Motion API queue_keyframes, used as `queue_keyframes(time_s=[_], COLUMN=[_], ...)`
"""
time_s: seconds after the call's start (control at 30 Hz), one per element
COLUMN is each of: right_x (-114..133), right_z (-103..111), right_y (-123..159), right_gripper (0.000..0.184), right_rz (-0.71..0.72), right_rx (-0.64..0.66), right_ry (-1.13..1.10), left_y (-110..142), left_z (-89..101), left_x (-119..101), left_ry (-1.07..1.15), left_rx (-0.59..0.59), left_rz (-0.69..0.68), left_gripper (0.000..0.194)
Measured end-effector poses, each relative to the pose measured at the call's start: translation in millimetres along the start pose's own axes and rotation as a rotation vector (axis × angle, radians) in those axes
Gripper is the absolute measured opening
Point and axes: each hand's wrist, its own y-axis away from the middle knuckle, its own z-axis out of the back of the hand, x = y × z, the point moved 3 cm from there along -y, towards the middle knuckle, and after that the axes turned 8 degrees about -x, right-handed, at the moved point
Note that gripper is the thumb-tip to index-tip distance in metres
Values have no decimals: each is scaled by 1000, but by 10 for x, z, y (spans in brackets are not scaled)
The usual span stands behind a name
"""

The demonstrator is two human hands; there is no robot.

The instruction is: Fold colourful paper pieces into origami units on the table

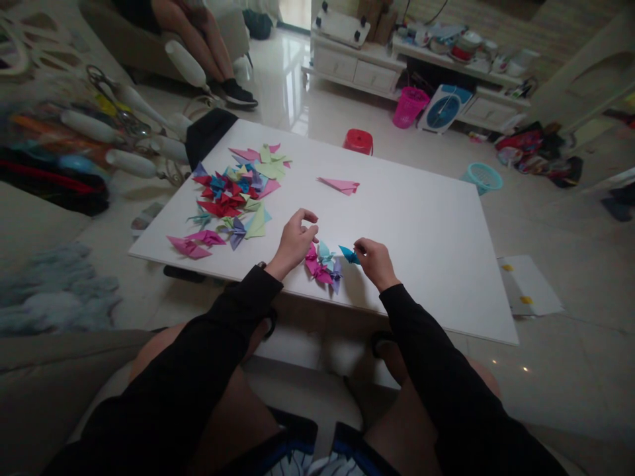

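Between the fingers of my right hand [375,262] is a blue origami crane [350,255], held just above the white table [421,218]. My left hand [296,239] hovers to its left with thumb and forefinger apart and nothing visible between them. Below and between the hands sits a small cluster of folded cranes: magenta ones [317,270], a pale aqua one [325,254] and a purple one [337,274]. A larger heap of colourful folded paper cranes [228,192] covers the table's left part. One pink folded paper piece [340,186] lies alone beyond my hands.
A red stool [358,141] stands behind the table's far edge. A turquoise basket [482,177] is past the far right corner. Another person's legs [198,39] show at the upper left. Below the TV cabinet are a pink bin [410,107] and a blue-white fan [443,109].
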Motion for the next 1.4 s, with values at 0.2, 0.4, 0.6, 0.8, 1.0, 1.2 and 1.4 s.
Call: queue_keyframes(time_s=[0.2,0.4,0.6,0.8,1.0,1.2,1.4], right_x=[15,33,59,59,45,34,73], right_z=[-78,-162,-201,-243,-249,-255,-252], right_y=[-28,-49,-33,-2,10,16,24], right_gripper=[15,15,15,10,9,18,19], right_rz=[-7,-17,-19,-27,-21,-14,6], right_rx=[-34,-29,-30,32,51,80,85], right_ry=[1,3,-2,-16,-7,18,5], left_y=[-1,-2,0,-3,-10,-17,-9], left_z=[-11,-6,-1,1,6,6,-3], left_x=[2,5,-1,5,10,41,69], left_ry=[-4,1,3,-9,-8,-27,-56], left_rx=[1,-6,-8,-4,-8,4,38], left_rz=[9,9,8,15,6,20,18], left_gripper=[16,16,16,16,16,17,17])
